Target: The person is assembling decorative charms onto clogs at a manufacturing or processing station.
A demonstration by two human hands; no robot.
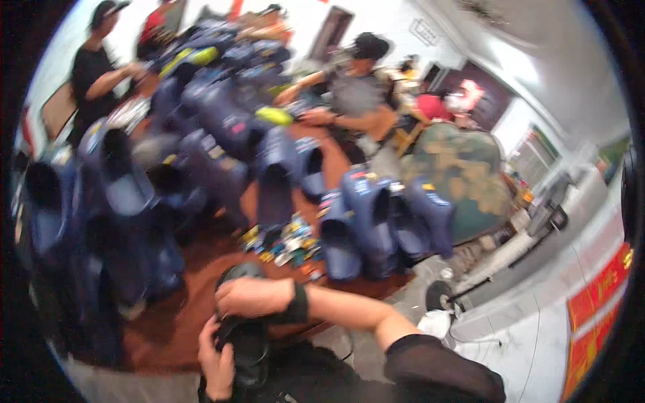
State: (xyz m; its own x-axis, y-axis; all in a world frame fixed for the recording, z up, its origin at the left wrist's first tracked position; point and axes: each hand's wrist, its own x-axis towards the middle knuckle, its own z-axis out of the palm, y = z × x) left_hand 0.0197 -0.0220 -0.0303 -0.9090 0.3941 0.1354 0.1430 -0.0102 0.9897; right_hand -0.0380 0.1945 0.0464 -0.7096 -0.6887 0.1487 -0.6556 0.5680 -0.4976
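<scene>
The brown table [201, 282] is crowded: dark blue bags [228, 127] stand packed across its far and left parts, leaving only narrow gaps between them. A second cluster of blue bags [376, 221] blocks the right side, backed by a large camouflage bundle [463, 174]. Between the two groups lies a heap of small colourful packets [285, 245], which fills the middle channel. Bare tabletop shows only in the near strip just ahead of the left hand [216, 363] and right hand [255, 297], both closed around a dark object [247, 342].
</scene>
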